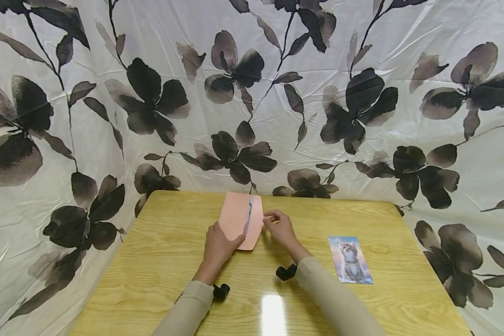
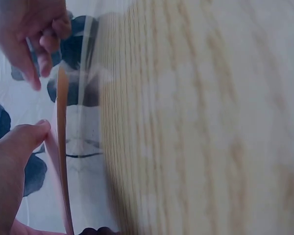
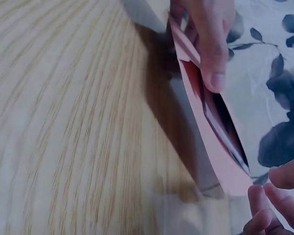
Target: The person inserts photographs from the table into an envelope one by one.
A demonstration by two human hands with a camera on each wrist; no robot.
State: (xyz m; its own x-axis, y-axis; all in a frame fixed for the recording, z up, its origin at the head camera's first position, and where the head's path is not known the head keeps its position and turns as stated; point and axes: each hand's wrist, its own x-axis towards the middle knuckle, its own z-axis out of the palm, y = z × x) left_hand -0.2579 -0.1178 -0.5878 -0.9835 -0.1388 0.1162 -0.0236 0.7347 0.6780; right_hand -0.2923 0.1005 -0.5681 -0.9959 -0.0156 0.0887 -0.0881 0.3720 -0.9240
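My left hand [image 1: 220,245] holds a pink envelope [image 1: 234,212] by its lower left side, thumb on the front and fingers round behind. The envelope is raised off the table. Its mouth gapes beside the flap, and the edge of a card [image 3: 220,125] shows inside in the right wrist view. My right hand [image 1: 280,227] is beside the flap's outer edge, fingers bent loosely. In the left wrist view a small gap separates those fingers from the envelope [image 2: 62,112]. A picture card of a kitten [image 1: 350,260] lies face up, right of my right hand.
A yellow wood-grain table [image 1: 159,280] lies below both hands. White cloth with dark flowers [image 1: 235,93] hangs behind the table and along its sides. Each wrist carries a small black camera [image 1: 221,292].
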